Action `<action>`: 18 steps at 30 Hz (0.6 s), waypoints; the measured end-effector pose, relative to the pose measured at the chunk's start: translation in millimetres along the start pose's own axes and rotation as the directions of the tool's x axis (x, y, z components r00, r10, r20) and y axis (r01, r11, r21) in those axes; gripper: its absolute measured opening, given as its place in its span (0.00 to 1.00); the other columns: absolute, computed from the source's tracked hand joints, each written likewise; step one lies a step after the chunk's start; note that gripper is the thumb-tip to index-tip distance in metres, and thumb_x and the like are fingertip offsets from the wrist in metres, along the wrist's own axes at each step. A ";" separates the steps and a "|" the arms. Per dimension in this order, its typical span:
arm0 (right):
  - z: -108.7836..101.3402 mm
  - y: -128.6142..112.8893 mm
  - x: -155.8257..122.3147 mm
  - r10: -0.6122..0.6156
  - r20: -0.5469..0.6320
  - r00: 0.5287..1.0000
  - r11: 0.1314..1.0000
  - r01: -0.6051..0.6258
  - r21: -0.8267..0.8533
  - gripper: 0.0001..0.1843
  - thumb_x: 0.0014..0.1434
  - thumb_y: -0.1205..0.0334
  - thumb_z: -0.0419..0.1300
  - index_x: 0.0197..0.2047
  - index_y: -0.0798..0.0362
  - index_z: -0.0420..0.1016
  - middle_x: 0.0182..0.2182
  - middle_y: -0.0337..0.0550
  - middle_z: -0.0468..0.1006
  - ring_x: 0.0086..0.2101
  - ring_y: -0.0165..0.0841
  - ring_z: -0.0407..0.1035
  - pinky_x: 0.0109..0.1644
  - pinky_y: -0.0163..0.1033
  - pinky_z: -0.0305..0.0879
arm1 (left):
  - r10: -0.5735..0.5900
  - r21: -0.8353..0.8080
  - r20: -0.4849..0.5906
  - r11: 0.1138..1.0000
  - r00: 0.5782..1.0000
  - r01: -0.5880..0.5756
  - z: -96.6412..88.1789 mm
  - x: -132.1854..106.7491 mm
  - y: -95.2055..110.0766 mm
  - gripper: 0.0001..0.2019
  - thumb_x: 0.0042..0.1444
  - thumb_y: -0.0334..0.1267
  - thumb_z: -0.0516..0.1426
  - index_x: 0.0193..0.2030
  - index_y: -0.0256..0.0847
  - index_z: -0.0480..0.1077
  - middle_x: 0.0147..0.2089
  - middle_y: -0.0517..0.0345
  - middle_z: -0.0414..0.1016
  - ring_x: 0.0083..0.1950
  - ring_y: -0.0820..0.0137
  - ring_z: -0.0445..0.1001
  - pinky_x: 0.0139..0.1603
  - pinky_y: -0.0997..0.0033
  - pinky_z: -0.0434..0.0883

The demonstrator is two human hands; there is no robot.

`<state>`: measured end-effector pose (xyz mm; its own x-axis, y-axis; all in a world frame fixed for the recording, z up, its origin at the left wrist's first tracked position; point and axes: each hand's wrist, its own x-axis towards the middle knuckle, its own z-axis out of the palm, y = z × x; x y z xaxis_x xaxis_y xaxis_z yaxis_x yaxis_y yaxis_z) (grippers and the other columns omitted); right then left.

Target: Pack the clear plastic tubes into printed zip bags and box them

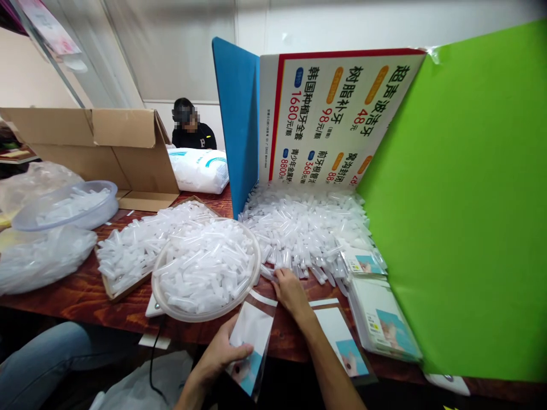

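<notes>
My left hand point(222, 353) grips a clear plastic pouch point(252, 336) with a printed card inside, holding it by its lower edge near the table's front. My right hand point(290, 293) reaches forward with its fingers curled at the near edge of a big heap of small translucent plastic tubes point(303, 228); what the fingers hold, if anything, is hidden. A round clear tray point(171, 310) full of the same tubes sits just left of the pouch.
A stack of printed pouches point(380, 319) lies at right beside a green board point(461, 216). A printed sign point(329, 114) and blue divider point(237, 119) stand behind. Cardboard box point(106, 148), bowl point(68, 205), bags at left. A person sits behind.
</notes>
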<state>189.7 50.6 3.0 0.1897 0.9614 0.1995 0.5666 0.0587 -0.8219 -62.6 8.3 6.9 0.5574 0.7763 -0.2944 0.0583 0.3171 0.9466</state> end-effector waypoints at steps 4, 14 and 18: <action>-0.7 1.9 -11.0 0.015 0.026 1.000 0.998 -0.016 0.052 0.13 0.60 0.62 0.60 0.48 0.52 0.76 0.37 0.47 0.79 0.39 0.42 0.73 0.48 0.46 0.70 | 0.034 0.046 -0.052 0.998 0.998 -0.032 0.9 3.0 0.9 0.41 0.42 0.55 0.71 0.62 0.36 0.72 0.58 0.45 0.78 0.58 0.47 0.72 0.59 0.61 0.68; 7.4 -4.5 -70.5 0.142 0.261 0.955 0.555 -0.295 0.778 0.28 0.59 0.49 0.66 0.60 0.44 0.66 0.33 0.39 0.79 0.27 0.34 0.72 0.31 0.37 0.67 | -0.097 0.029 0.197 0.995 0.976 0.093 7.6 8.6 -1.2 0.40 0.40 0.52 0.73 0.60 0.38 0.73 0.50 0.52 0.79 0.47 0.60 0.73 0.47 0.70 0.68; 9.2 -6.5 -76.0 0.093 0.243 0.965 0.649 -0.244 0.720 0.19 0.53 0.47 0.72 0.41 0.51 0.80 0.31 0.39 0.77 0.32 0.33 0.70 0.37 0.36 0.66 | -0.090 0.037 0.221 0.996 0.971 0.084 6.2 11.0 -1.3 0.38 0.41 0.53 0.73 0.58 0.36 0.74 0.49 0.53 0.78 0.46 0.61 0.72 0.46 0.71 0.68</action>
<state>164.2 -20.3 -11.7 0.0408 0.9991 -0.0139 -0.2559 -0.0030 -0.9667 -51.4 13.1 3.3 0.7188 0.6053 -0.3419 0.1351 0.3608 0.9228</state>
